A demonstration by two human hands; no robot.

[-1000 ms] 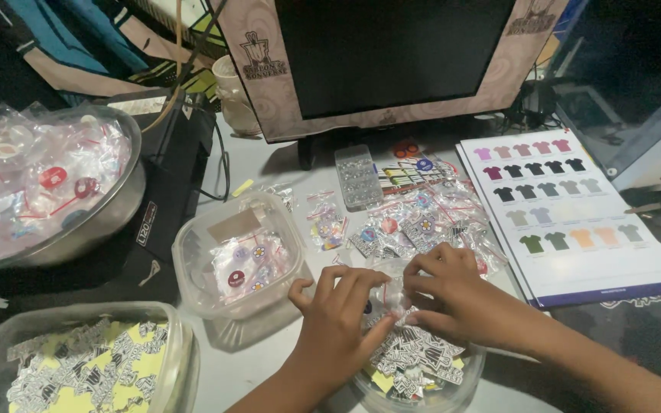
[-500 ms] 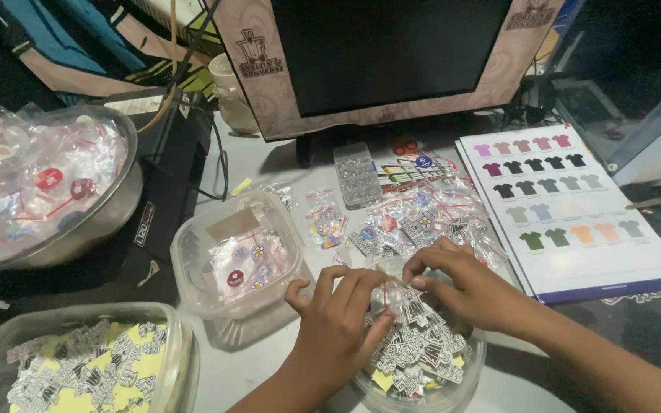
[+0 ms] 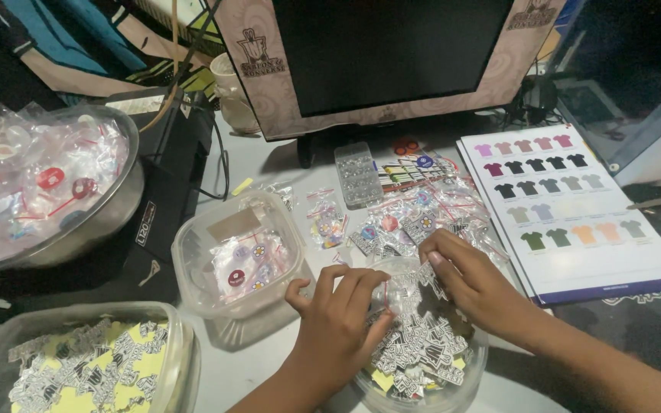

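Note:
My left hand (image 3: 340,315) and my right hand (image 3: 472,281) meet over a clear round plastic tub (image 3: 474,376) filled with small black-and-white stickers (image 3: 422,348). Between the fingertips of both hands is a small clear zip bag (image 3: 401,283) with a sticker at its mouth. The right fingers pinch the sticker's edge, and the left fingers curl on the bag's other side. Just beyond the hands lies a heap of small sealed bags with round badges (image 3: 411,214).
A clear tub (image 3: 193,268) with bagged badges stands left of my hands. A steel bowl (image 3: 109,222) of bags is far left, and another sticker tub (image 3: 170,359) at bottom left. A shirt colour chart (image 3: 575,222) lies right. A monitor (image 3: 392,53) stands behind.
Both hands have shifted slightly forward and closer together over the sticker tub. The right fingers now pinch a sticker at the small bag.

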